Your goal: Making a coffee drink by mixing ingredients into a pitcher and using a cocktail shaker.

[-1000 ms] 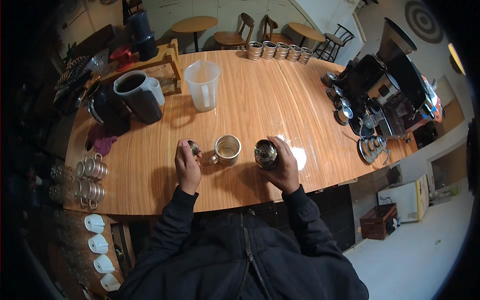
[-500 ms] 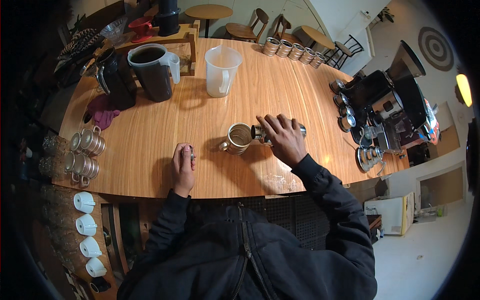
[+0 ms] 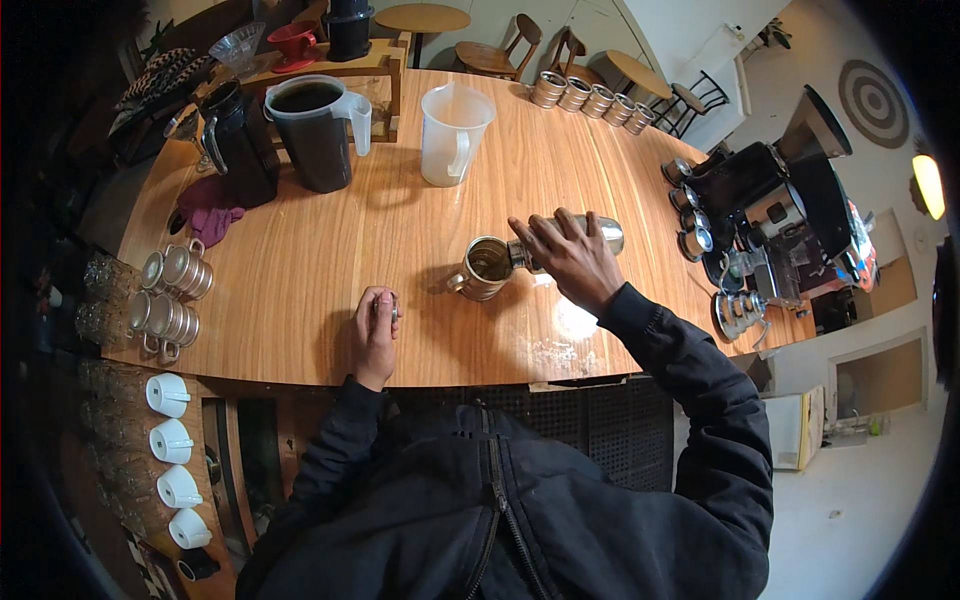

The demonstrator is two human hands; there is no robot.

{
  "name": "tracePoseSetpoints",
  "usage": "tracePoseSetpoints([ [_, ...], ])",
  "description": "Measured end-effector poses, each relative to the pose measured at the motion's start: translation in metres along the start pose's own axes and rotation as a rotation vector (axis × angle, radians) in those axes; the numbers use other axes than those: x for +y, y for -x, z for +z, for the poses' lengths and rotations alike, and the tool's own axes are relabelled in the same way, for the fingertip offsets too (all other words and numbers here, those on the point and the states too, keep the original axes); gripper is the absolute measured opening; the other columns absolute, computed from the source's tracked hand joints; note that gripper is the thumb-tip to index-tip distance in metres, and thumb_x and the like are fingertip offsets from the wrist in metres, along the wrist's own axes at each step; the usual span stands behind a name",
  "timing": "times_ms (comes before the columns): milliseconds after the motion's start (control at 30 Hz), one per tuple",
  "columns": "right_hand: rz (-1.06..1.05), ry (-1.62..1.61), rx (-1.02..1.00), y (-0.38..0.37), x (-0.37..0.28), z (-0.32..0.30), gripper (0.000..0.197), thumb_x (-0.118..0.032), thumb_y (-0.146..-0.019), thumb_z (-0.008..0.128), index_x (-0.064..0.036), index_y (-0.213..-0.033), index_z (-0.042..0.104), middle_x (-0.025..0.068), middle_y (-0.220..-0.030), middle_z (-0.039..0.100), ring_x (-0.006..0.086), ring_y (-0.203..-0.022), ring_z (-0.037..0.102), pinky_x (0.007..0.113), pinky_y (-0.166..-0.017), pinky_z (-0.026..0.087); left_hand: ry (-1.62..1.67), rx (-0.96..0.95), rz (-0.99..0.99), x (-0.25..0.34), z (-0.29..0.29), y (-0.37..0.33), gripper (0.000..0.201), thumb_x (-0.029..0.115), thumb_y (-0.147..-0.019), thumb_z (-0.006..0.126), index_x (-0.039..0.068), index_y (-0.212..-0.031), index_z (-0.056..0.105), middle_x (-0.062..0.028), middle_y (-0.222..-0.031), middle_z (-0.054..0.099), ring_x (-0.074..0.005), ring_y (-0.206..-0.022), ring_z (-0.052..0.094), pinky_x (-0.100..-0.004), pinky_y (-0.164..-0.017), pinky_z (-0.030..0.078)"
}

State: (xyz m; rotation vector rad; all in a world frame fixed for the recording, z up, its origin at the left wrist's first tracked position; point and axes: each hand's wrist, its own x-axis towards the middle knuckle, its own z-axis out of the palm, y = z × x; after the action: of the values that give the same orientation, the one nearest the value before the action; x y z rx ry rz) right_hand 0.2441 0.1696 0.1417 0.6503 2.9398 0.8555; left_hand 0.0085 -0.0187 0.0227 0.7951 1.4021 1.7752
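Observation:
My right hand (image 3: 572,258) is wrapped over a silver metal cocktail shaker (image 3: 610,234), which lies tilted with its narrow end to the left. That end reaches the rim of a metal mug (image 3: 482,290) standing upright on the wooden table, its handle pointing left. Something darker shows inside the mug, but I cannot make out a stream. To the left of the mug, my left hand (image 3: 374,335) is closed close to the table's near edge. A small round metal cap (image 3: 395,308) sticks out between its thumb and fingers.
Beyond the mug stand a clear plastic pitcher (image 3: 455,140), a pitcher of dark liquid (image 3: 312,145) and a black jug (image 3: 243,150). Stacked metal mugs (image 3: 170,320) sit at the left edge, several metal cups (image 3: 575,96) at the far edge. A coffee grinder (image 3: 780,205) stands right.
My right hand has tipped the shaker further, its base higher and its mouth closer against the mug. My left hand keeps the cap in nearly the same place. The view has shifted slightly.

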Motion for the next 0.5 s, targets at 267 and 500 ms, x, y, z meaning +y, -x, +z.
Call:
tracePoseSetpoints([
  [267,-0.018,-0.009,-0.031,-0.005,0.002,-0.005,0.073,-0.035,-0.091,0.064,-0.0235,-0.154,0.028,0.0069,-0.137,0.050,0.0311,-0.125,0.047,0.065,-0.098,0.043,-0.052,-0.057,0.089,-0.012,0.000,0.002,0.031,0.032,-0.104,0.046,0.006,-0.090,0.054,0.0005,-0.071,0.049,-0.0056,-0.060,0.043,-0.0225,-0.054,0.036],
  [500,-0.031,0.028,-0.005,-0.007,0.004,-0.008,0.074,-0.035,-0.091,0.065,-0.0246,-0.154,0.028,0.0063,-0.136,0.051,0.0311,-0.125,0.047,0.065,-0.099,0.042,-0.231,-0.090,0.190,-0.009,0.000,0.002,0.030,0.030,-0.101,0.049,0.004,-0.088,0.054,-0.0009,-0.066,0.048,-0.0074,-0.058,0.044,-0.0250,-0.052,0.035],
])
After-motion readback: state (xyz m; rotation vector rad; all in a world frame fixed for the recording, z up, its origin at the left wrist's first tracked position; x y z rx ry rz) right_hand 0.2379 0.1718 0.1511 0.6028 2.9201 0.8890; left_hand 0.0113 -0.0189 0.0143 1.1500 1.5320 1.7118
